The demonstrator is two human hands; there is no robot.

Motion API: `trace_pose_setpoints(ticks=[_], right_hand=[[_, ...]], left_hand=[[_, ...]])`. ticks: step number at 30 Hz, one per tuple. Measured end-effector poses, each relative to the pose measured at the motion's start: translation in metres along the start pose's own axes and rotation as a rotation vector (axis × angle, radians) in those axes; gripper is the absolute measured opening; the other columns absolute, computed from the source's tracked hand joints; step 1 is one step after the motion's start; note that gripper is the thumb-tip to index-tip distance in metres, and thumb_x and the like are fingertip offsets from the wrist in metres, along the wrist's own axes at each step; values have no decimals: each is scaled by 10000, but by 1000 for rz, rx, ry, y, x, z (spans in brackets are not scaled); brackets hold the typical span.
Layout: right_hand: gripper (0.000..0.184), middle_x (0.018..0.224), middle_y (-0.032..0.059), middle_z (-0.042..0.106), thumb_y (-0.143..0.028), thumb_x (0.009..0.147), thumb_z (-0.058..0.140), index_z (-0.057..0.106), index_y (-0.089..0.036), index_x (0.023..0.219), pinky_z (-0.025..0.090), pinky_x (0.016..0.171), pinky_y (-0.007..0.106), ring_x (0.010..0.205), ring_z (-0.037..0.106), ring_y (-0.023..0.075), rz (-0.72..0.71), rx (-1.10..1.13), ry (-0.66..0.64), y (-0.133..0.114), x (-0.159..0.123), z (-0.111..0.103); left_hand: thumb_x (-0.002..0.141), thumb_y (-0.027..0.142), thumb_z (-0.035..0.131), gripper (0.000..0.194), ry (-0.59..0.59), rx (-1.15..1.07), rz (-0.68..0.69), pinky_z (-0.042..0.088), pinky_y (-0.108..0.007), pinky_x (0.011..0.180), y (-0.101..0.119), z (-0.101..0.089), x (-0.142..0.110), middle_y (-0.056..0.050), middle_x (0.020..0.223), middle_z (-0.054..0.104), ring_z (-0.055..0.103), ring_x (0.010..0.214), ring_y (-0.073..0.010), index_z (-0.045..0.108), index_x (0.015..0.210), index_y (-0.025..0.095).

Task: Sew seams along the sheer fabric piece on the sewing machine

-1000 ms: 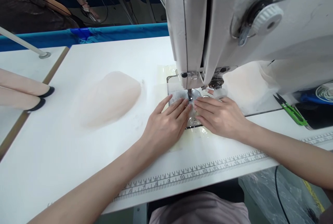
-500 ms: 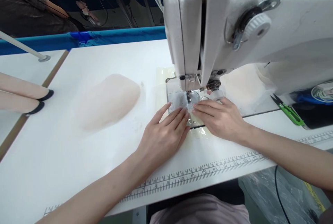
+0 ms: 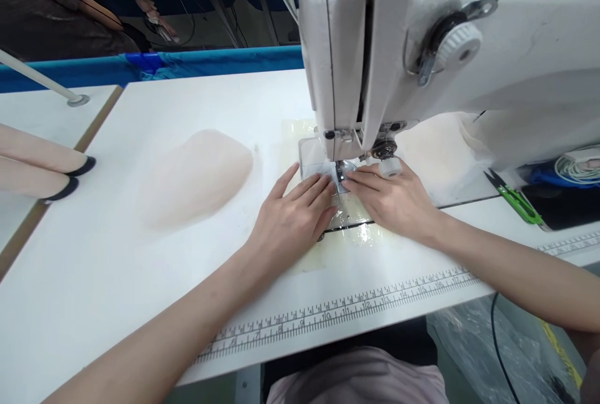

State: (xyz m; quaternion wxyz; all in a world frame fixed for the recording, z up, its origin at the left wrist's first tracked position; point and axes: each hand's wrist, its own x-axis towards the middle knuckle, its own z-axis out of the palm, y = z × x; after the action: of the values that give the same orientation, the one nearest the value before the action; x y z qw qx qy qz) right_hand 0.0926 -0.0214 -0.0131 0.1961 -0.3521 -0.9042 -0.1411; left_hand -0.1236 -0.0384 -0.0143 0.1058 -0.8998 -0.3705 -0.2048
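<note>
Two bare hands work close beneath the head of a white sewing machine (image 3: 510,54), which fills the upper right of the frame. The left hand (image 3: 295,213) lies palm down near the centre, laid flat rather than clenched, its little finger spread outward. Its fingertips rest on a pale, sheer piece of material (image 3: 321,170) beside the presser foot (image 3: 340,169), just right of centre; much of that piece is hidden by the fingers. The right hand (image 3: 394,194) comes in from the other side, fingers extended and held together, tips next to the foot; I can't tell whether they pinch anything. The two hands are near each other, but apart. Below them, a printed ruler (image 3: 347,313) runs along the front edge of the white table (image 3: 187,104). A soft-edged peach shape (image 3: 201,179) shows left of centre. At the right edge lie green-handled snips (image 3: 518,204), beside a dark flat object (image 3: 562,207) and a coiled pale cord (image 3: 579,169). Another person (image 3: 42,10), in dark clothing, is partly visible at upper left.
</note>
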Motion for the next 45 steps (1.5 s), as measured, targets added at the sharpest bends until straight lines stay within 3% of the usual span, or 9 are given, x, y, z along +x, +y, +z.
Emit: trace_pose_setpoints(ticks=[13, 18, 22, 24, 27, 31, 34, 40, 45], right_hand=[[337, 1071, 33, 741, -78, 888, 463, 693, -186, 1110, 494, 926, 421, 839, 692, 188, -7, 71, 85, 4, -4, -5], [499, 1335, 82, 602, -26, 891, 406, 503, -188, 1353, 495, 971, 425, 1200, 582, 207, -26, 395, 43, -9, -3, -15], [756, 1507, 153, 392, -319, 864, 637, 250, -177, 1498, 432, 1065, 474, 1376, 399, 265, 32, 772, -183, -28, 19, -33], [625, 1394, 127, 538, -403, 888, 603, 366, -216, 1434, 524, 944, 406, 1257, 536, 239, 157, 1019, -304, -36, 37, -38], [265, 881, 52, 741, -406, 931, 522, 650, -181, 987, 551, 716, 310, 821, 689, 171, 300, 1333, -421, -45, 67, -38], [196, 687, 13, 714, -352, 825, 673, 675, -166, 762, 504, 675, 270, 676, 649, 129, 369, 1467, -260, -56, 94, -31], [202, 671, 17, 718, -357, 757, 735, 703, -159, 734, 499, 685, 259, 682, 652, 126, 401, 1511, -216, -63, 105, -27], [185, 684, 20, 714, -359, 759, 713, 726, -179, 714, 493, 630, 219, 683, 656, 119, 518, 1514, -187, -69, 134, -11], [270, 712, -9, 674, -410, 861, 562, 721, -193, 839, 464, 597, 197, 617, 630, 87, 570, 1221, -44, -66, 168, 29]], left_hand=[[981, 185, 381, 320, -28, -24, -234, 572, -407, 849, -11, 5, 4, -121, 1213, 673, 615, 1144, -269, 645, 1151, 123], [966, 281, 424, 284, -197, -183, -325, 534, -307, 639, -33, -43, 7, -27, 826, 735, 679, 741, -200, 676, 858, 207], [957, 344, 435, 275, -419, -601, -313, 487, -190, 559, -43, -91, 3, 46, 804, 721, 660, 675, -118, 676, 850, 267], [949, 357, 451, 277, -459, -669, -310, 466, -183, 532, -46, -104, 0, 44, 753, 703, 637, 638, -111, 685, 830, 268], [933, 387, 484, 271, -439, -718, -379, 429, -196, 476, -52, -114, -7, 28, 648, 645, 582, 550, -111, 696, 827, 258], [895, 429, 549, 231, -397, -777, -506, 445, -218, 473, -72, -124, -34, 17, 622, 631, 588, 534, -128, 676, 986, 259], [881, 469, 556, 261, -525, -792, -573, 516, -245, 576, -91, -132, -62, -16, 727, 686, 645, 669, -161, 677, 821, 246], [828, 550, 601, 331, -274, -821, -864, 524, -271, 653, -135, -134, -80, -23, 730, 662, 624, 685, -168, 659, 844, 225], [822, 515, 585, 329, -96, -581, -890, 375, -212, 517, -182, -100, -55, 20, 558, 507, 469, 537, -109, 688, 879, 209]])
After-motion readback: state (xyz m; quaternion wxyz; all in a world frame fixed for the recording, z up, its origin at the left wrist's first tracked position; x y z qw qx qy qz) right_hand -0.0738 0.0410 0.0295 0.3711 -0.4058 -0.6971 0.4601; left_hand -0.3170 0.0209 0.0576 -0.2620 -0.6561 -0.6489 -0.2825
